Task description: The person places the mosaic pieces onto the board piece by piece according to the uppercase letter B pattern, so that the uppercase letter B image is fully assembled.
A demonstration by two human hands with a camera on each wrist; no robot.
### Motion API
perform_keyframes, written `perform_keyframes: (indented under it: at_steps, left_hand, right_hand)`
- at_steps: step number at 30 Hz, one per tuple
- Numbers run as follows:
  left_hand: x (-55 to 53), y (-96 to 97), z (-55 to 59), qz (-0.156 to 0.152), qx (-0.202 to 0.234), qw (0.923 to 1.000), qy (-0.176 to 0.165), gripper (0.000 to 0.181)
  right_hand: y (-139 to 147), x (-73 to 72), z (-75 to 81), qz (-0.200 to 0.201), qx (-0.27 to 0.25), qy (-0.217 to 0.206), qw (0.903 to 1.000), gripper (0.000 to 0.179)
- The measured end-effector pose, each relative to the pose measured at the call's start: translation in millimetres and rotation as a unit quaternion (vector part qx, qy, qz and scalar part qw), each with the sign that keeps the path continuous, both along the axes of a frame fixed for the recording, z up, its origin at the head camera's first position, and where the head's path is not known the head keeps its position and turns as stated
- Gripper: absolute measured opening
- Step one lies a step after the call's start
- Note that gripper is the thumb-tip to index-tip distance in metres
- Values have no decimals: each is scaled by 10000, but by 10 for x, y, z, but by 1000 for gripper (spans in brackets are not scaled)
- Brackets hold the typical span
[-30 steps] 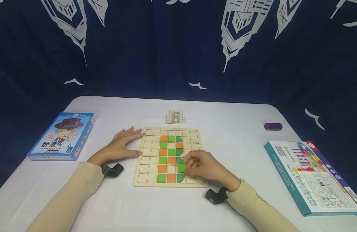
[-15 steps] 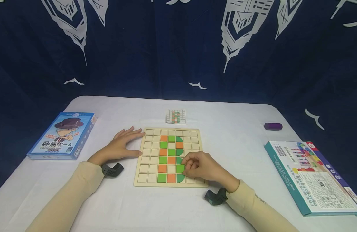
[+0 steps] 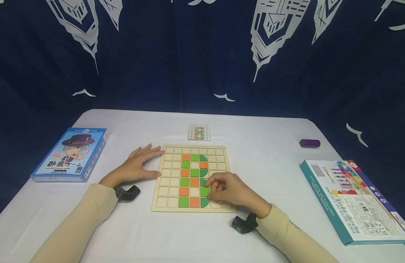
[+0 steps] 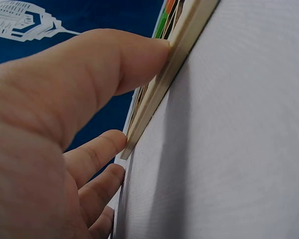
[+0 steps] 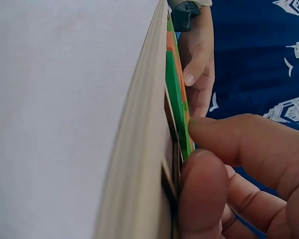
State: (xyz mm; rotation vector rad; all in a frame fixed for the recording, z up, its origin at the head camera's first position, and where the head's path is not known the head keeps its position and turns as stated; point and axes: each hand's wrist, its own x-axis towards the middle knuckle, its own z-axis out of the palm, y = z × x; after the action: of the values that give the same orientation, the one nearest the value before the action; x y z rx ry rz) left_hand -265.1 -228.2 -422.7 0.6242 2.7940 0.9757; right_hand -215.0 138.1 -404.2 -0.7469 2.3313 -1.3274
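A square wooden grid board (image 3: 157, 208) lies on the table, with orange tiles (image 3: 194, 182), light green tiles (image 3: 184, 181) and dark green rounded tiles (image 3: 205, 202) in its middle columns. My left hand (image 3: 136, 165) is spread at the board's left edge; thumb and index fingertips touch the rim in the left wrist view. Over the right half of the board, my right hand (image 3: 231, 189) has thumb and index finger curled at the right side of a light green square tile (image 3: 204, 191), pinching it. That tile sits level in its cell, between two dark green tiles.
Behind the board lies a small pattern card (image 3: 199, 132). A blue game box (image 3: 71, 155) stands at the left, a white and teal box (image 3: 356, 201) at the right. A purple cylinder (image 3: 309, 143) lies at the back right of the white-covered table (image 3: 140, 233).
My right hand has shifted slightly left and lowered the light green tile into its cell, where it lies straight. The left hand has stayed put at the board's edge.
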Motion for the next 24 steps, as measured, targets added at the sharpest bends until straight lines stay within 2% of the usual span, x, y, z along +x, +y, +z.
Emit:
perform_keyframes:
  at_steps: [8,14,17,20,24]
  left_hand:
    - [-15,18,-14,-21,32,10000,1,88]
    - [-3,29,-13,-72,-38,10000,19,85]
    - [50,39,-19,-121,-262,9995,102,82]
    - [112,57,-18,-186,-464,9986,194,78]
    - [200,84,-5,-132,-502,9979,398,74]
  right_hand:
    - [41,-29,34,-123,-274,-581,9979,16]
    - [131,-95,89,-343,-406,-587,9969,18]
    - [216,-128,92,-573,-395,-329,9970,18]
    - [335,-149,88,-917,-180,108,9956,18]
    - [536,-141,67,-1479,399,887,9842,17]
